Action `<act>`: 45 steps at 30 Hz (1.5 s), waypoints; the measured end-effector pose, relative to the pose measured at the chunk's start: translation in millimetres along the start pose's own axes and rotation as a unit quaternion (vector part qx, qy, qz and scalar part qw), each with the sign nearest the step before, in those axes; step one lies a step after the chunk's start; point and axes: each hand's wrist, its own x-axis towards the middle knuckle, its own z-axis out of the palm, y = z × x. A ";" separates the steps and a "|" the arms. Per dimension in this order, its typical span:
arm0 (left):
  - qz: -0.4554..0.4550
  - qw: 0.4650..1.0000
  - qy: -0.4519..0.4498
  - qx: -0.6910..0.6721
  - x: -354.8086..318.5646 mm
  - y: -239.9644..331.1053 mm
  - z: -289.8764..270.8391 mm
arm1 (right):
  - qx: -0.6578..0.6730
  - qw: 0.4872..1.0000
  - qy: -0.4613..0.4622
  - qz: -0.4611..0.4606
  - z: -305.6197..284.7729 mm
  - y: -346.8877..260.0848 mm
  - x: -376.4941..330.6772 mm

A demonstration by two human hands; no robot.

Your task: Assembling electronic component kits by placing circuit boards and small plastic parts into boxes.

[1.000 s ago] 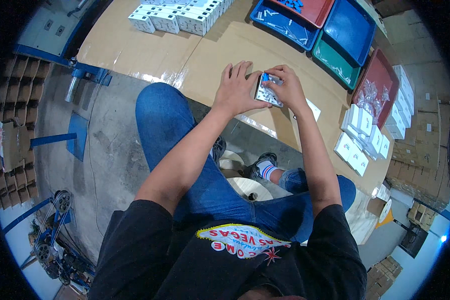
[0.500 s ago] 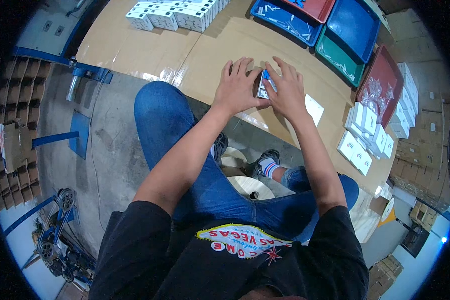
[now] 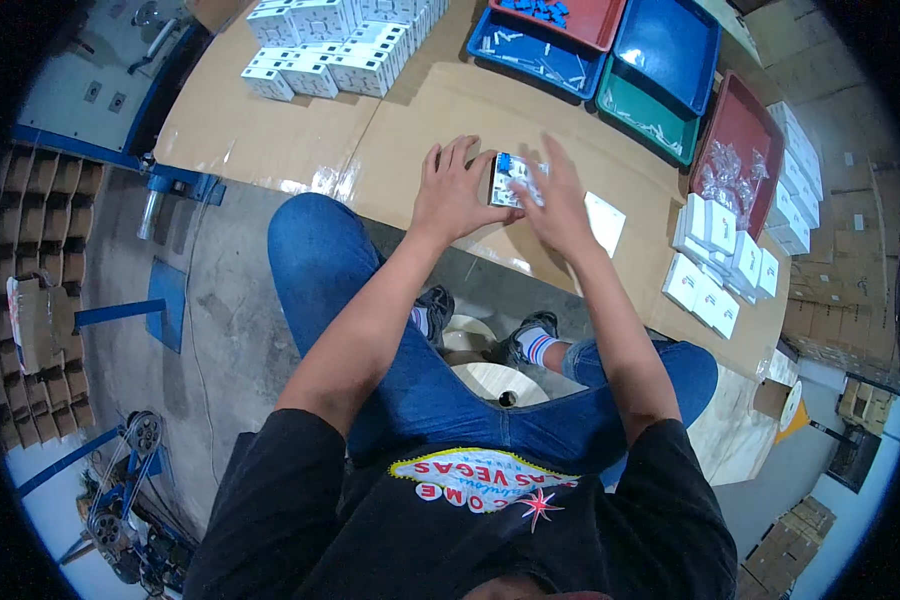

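Note:
A small white box (image 3: pixel 518 190) with printed patterns sits at the table's near side, between my hands. At its far left corner shows a small blue piece (image 3: pixel 505 163). My left hand (image 3: pixel 453 197) grips the box's left side, its thumb along the near edge. My right hand (image 3: pixel 562 208) hovers at the box's right side with its fingers apart, somewhat blurred. Its thumb reaches over the printed face; whether it touches I cannot tell. Just right of this hand lies a flat white card or box (image 3: pixel 605 222).
Stacked white boxes (image 3: pixel 335 70) stand at the far left. At the far right are blue (image 3: pixel 667 50), green (image 3: pixel 650 115) and red trays (image 3: pixel 775 130) with small blue and white parts and clear bags. White boxes (image 3: pixel 703 293) lie in piles at the right edge.
My right hand has drawn back to the right, uncovering more of the box's printed face. My left hand stays at its left side. The whole view has shifted slightly.

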 end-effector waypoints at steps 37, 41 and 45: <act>-0.202 0.275 -0.220 -0.914 -27.1 101.5 -34.4 | 0.858 0.445 0.141 0.212 -109.7 55.0 -107.7; -0.236 0.247 -0.263 -0.902 -21.5 109.4 -37.3 | 0.890 0.416 0.105 0.157 -113.4 54.2 -106.2; -0.226 0.237 -0.229 -0.917 -23.2 106.0 -33.4 | 0.885 0.439 0.071 0.136 -114.8 43.8 -103.9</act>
